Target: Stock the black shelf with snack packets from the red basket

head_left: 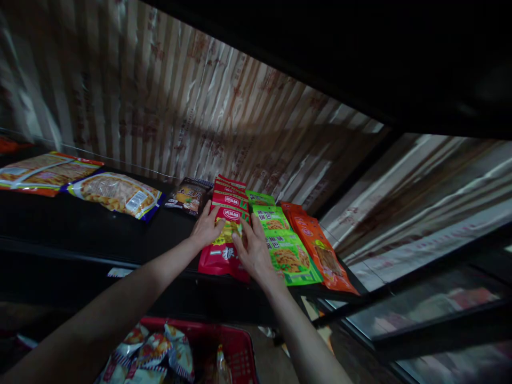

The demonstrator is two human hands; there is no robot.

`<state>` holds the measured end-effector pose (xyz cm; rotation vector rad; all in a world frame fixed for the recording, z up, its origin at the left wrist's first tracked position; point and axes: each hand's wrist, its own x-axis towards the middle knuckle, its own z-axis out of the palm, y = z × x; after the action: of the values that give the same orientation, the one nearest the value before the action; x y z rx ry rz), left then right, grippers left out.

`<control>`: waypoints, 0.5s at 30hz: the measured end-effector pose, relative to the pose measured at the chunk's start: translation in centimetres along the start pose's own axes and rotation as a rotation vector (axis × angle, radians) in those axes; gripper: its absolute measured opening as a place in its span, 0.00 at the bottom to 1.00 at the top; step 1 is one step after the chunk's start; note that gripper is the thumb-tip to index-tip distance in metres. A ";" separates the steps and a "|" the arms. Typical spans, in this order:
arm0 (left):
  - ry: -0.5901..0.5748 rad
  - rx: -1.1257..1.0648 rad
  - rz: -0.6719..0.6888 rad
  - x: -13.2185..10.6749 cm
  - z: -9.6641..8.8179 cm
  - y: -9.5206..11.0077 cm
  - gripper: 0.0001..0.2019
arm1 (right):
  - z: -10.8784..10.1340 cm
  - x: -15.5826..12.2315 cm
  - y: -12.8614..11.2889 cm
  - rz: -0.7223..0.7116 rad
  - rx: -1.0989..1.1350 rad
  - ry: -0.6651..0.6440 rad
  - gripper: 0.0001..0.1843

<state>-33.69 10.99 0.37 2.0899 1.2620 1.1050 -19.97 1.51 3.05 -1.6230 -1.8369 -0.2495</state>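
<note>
Several red snack packets (224, 260) lie overlapped in a row on a black shelf (160, 234). My left hand (207, 226) rests at the left edge of the front red packet, fingers stretched out. On its right edge lies my right hand (256, 250), with fingers spread, its outer side beside the green snack packets (294, 258). Both hands appear to touch the red packet without gripping it. Right of the green row is a row of orange packets (326, 258). A dark brown packet (187, 196) sits left of the red row.
Larger snack bags (116, 193) lie farther left on the shelf. Below stands a red basket (242, 352) holding several small wrapped snacks (152, 349). Striped sheeting (180, 106) backs the shelf, and a dark upper panel (360, 64) overhangs it. A black frame bar (432, 266) is at the right.
</note>
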 end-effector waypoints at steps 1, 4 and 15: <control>0.020 0.004 0.016 0.0 0.0 -0.1 0.26 | -0.3 -1.8 -0.5 0.030 -0.001 -0.002 0.29; 0.089 0.006 0.066 0.0 0.0 -0.3 0.22 | -0.3 -5.8 -1.5 0.088 0.005 -0.065 0.33; 0.211 -0.054 0.123 -9.2 -5.0 1.3 0.16 | 0.2 -7.6 -2.0 0.164 0.068 -0.095 0.33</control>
<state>-39.44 2.13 0.49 2.0771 1.1946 1.4306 -21.90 -5.00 -1.00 -1.7526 -1.7499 -0.0374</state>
